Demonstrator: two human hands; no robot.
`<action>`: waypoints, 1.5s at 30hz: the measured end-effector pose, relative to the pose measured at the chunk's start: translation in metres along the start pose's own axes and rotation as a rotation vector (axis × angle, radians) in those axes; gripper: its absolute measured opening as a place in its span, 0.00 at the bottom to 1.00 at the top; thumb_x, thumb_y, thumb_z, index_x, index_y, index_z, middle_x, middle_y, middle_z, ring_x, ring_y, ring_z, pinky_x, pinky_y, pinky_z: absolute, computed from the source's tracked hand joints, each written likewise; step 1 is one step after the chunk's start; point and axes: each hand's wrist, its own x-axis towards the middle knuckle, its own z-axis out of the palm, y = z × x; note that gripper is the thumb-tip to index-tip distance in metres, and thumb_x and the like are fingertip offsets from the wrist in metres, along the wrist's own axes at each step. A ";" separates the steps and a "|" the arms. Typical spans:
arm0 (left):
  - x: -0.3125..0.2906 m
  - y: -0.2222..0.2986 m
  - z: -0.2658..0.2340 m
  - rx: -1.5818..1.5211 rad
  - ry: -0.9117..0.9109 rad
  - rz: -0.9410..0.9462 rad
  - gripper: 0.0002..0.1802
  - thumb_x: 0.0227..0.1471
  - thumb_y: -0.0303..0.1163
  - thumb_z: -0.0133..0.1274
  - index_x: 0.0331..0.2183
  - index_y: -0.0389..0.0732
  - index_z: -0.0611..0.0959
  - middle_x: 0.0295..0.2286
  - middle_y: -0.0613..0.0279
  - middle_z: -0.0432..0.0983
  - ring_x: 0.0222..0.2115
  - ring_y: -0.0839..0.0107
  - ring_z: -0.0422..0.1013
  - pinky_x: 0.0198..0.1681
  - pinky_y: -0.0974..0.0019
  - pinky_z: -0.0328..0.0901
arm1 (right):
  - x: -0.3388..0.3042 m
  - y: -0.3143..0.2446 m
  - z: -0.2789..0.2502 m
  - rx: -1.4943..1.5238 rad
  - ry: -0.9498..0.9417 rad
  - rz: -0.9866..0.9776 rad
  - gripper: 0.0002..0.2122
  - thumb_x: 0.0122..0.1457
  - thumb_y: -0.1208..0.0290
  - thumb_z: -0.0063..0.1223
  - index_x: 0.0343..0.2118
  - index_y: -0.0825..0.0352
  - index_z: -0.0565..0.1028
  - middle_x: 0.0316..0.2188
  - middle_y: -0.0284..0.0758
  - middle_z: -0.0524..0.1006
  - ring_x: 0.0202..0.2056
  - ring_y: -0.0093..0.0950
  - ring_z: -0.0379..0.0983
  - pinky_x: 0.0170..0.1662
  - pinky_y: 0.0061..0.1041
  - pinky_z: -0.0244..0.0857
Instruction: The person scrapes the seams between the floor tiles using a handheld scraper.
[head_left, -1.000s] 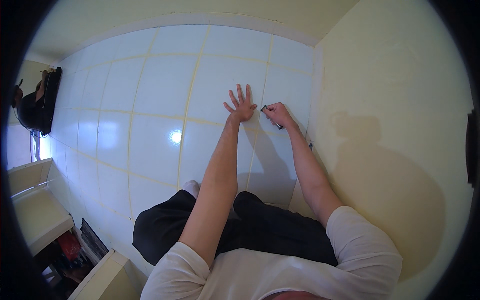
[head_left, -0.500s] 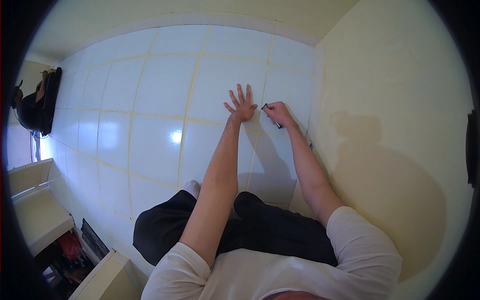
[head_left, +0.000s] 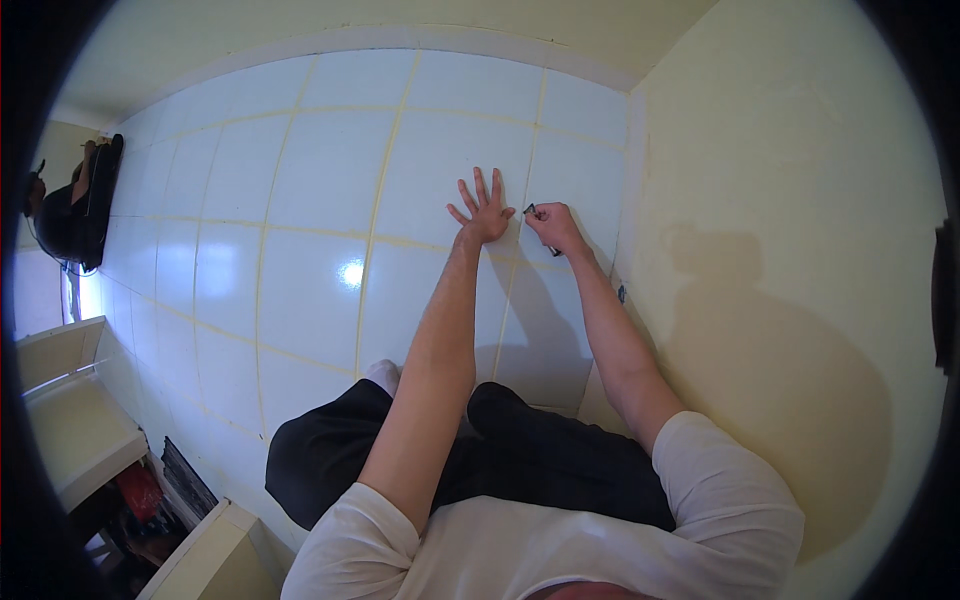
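Note:
My left hand [head_left: 483, 213] lies flat on the white tiled floor [head_left: 320, 180] with its fingers spread, and holds nothing. Just to its right, my right hand [head_left: 556, 228] is closed around a small, slim hand tool [head_left: 530, 210]. A dark, angular head shows beyond my fingers, and the dark back end pokes out below my palm; the middle is hidden. That head is at the yellowish grout line [head_left: 523, 190] between two tiles. Whether it presses on the grout, I cannot tell.
A plain cream wall [head_left: 780, 170] rises close on my right and carries my shadow. By the wall's foot, beside my right forearm, is a small blue thing [head_left: 621, 294]. Far left stands a black bulky object [head_left: 75, 215]; lower left, a cream shelf unit [head_left: 85, 435].
My right hand and the tool have shifted very slightly, with the tool's head a little farther along the grout line. My left hand stays in place.

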 end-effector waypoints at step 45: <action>-0.014 0.009 0.008 0.099 0.013 0.061 0.68 0.42 0.66 0.60 0.67 0.60 0.32 0.66 0.55 0.10 0.64 0.38 0.10 0.57 0.19 0.19 | -0.008 0.016 -0.023 0.241 -0.144 0.214 0.19 0.61 0.61 0.52 0.17 0.70 0.74 0.09 0.33 0.69 0.07 0.22 0.60 0.10 0.26 0.52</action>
